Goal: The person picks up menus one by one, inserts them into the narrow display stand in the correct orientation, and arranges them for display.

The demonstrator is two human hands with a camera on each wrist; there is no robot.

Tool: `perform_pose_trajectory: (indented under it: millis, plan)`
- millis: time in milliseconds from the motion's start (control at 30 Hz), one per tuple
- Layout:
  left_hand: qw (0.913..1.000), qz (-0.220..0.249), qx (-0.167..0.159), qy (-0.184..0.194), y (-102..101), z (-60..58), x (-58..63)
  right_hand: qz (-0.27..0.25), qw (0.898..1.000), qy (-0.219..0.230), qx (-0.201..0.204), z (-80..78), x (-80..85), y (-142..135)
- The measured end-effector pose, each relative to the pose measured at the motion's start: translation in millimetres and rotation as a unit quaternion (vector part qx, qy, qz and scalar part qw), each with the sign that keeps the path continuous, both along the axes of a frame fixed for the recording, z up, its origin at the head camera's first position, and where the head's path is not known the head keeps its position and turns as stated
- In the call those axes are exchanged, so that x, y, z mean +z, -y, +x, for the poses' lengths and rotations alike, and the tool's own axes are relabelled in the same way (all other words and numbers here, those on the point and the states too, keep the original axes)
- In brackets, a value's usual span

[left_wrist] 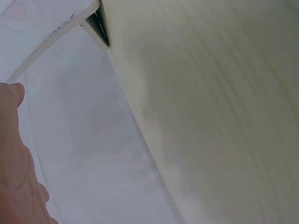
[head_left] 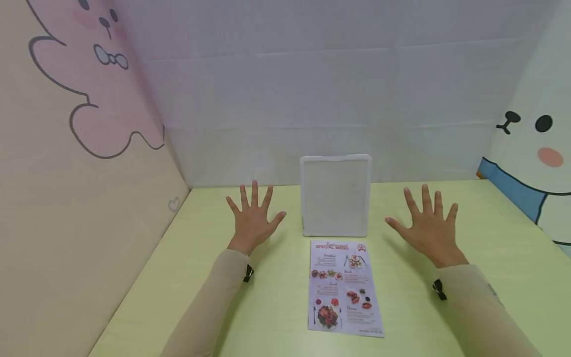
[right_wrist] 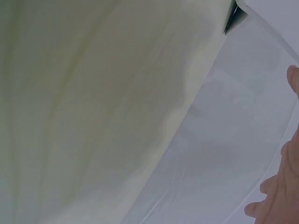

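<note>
In the head view, my left hand (head_left: 253, 224) is spread with straight fingers and holds nothing, left of a white-framed upright panel (head_left: 335, 198). My right hand (head_left: 430, 232), also spread and holding nothing, is on the panel's other side. Just in front of the panel a printed menu sheet (head_left: 332, 290) lies flat, with food pictures and the heading "Special Menu". Neither hand touches the panel or the sheet. Each wrist view catches only part of its hand at the edge, with a corner of the panel at the top.
A pale yellow-green table (head_left: 267, 307) bears the panel and the menu. Behind it hangs a whitish sheet wall (head_left: 267, 99). Side walls carry cartoon animals, a pink one (head_left: 98, 89) at left and a white one (head_left: 535, 158) at right.
</note>
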State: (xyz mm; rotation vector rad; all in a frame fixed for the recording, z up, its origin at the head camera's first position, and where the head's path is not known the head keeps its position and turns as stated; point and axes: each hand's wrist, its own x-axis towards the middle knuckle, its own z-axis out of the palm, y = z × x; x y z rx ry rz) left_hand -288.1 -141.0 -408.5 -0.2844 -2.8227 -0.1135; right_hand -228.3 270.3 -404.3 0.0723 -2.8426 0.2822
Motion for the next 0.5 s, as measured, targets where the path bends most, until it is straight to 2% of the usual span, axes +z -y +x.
perform_pose_trajectory:
  millis: [233,367,500]
  plan:
    - [0.9998,-0.006,-0.015,0.008,2.3,-0.8,3.2,-0.013,1.000,-0.002,0.009,0.2,1.3,-4.8]
    - [0.9989,-0.003,-0.044,0.017,3.6,2.4,5.6,-0.029,0.999,0.013,0.029,1.9,3.5,-4.7]
    - [0.9959,0.010,-0.080,0.041,4.3,7.3,4.5,-0.030,0.997,0.041,0.053,4.9,4.8,-2.4]
